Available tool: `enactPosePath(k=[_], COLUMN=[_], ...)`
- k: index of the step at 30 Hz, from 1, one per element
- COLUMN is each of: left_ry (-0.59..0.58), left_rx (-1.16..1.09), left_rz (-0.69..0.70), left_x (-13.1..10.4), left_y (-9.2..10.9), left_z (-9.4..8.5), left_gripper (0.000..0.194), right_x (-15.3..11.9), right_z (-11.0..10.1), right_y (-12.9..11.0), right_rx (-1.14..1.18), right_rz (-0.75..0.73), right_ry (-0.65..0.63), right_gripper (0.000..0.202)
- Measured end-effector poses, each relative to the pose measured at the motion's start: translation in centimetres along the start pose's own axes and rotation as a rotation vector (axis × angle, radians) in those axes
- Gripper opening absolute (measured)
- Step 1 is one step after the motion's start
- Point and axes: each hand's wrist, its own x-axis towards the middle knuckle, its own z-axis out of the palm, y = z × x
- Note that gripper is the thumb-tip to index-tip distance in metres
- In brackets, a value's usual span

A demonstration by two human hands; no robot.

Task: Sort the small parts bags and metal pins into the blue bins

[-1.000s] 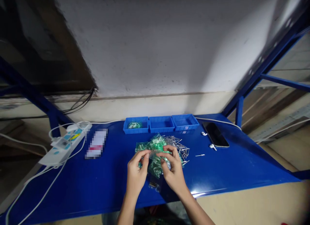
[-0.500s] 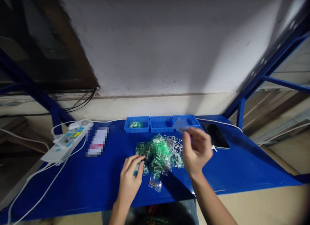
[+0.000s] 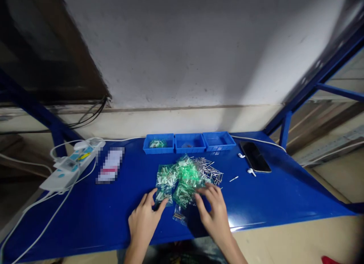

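Observation:
A pile of small clear and green-tinted plastic bags (image 3: 186,178) with small metal and pale pieces inside lies on the blue table. My left hand (image 3: 145,215) is at its left front, thumb and fingers apart around a small bag of pieces (image 3: 164,196). At the pile's right side is my right hand (image 3: 214,211), fingers spread and partly over the bags. Loose silver pins (image 3: 212,171) lie behind that hand. A clear bag with brownish pieces (image 3: 179,216) sits in front of the pile, between my hands.
Three blue bins stand along the back: the left bin (image 3: 146,148) contains green bags, the middle bin (image 3: 190,149) a small clear item. Right are a phone (image 3: 257,157), white earbuds (image 3: 251,172) and one pin (image 3: 233,178). A power strip (image 3: 72,165) with cables is left, beside a blurred-out item (image 3: 110,165).
My right hand has come down from near the right bin to the pile, and the clear bag it held is gone from its fingers. A small clear item now shows in the middle bin.

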Motion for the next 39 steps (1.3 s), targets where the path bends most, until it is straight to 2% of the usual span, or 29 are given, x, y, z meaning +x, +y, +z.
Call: enactPosePath(k=[3,7,11,14,17,22,25,28,30,31,33,36,39], left_ry=[0.004,0.026,0.034,0.093,0.13,0.094,0.122,0.148,0.141,0.122,0.008,-0.171,-0.214], left_rx=[0.01,-0.014,-0.087,-0.192,-0.263,-0.295,-0.349,-0.48,-0.607,-0.668,-0.756,-0.856,-0.936], left_rz=[0.014,-0.035,-0.053,-0.046,-0.033,-0.004,-0.007,0.014,0.062,0.088,0.129,0.07,0.004], left_x=[0.1,0.0,-0.4,-0.7,-0.9,-1.0,-1.0,-1.5,-2.2,-2.6,-3.2,-3.2,-2.6], left_y=[0.2,0.3,0.0,-0.7,-1.0,-1.2,-1.3,-0.9,0.2,1.0,2.9,5.3,5.9], left_z=[-0.3,-0.5,-0.2,0.1,0.3,0.2,0.2,-0.1,-0.6,-0.9,-1.7,-2.4,-2.6], left_gripper=[0.039,0.036,0.03,0.026,0.025,0.022,0.021,0.021,0.02,0.019,0.019,0.024,0.021], right_x=[-3.5,-5.6,-6.0,-6.3,-6.8,-7.5,-7.4,-6.5,-5.4,-4.7,-3.2,-1.2,0.0], right_z=[0.8,2.1,2.9,2.9,2.8,2.0,1.3,0.9,0.9,0.9,1.1,1.2,1.0], right_y=[-0.8,-1.9,-1.9,-1.4,-1.0,-0.9,-0.9,-1.1,-1.3,-1.4,-1.8,-2.7,-3.8], right_rx=[0.11,0.154,-0.033,-0.153,-0.145,0.033,0.157,0.27,0.322,0.34,0.397,0.591,0.75], right_rz=[-0.047,-0.194,-0.236,-0.281,-0.317,-0.38,-0.249,-0.062,0.058,0.118,0.247,0.438,0.521], right_ry=[-0.097,-0.235,-0.18,-0.21,-0.227,-0.227,-0.223,-0.116,-0.044,-0.025,-0.038,-0.086,-0.106], right_gripper=[0.011,0.013,0.03,0.043,0.041,0.027,0.021,0.016,0.016,0.017,0.022,0.029,0.031])
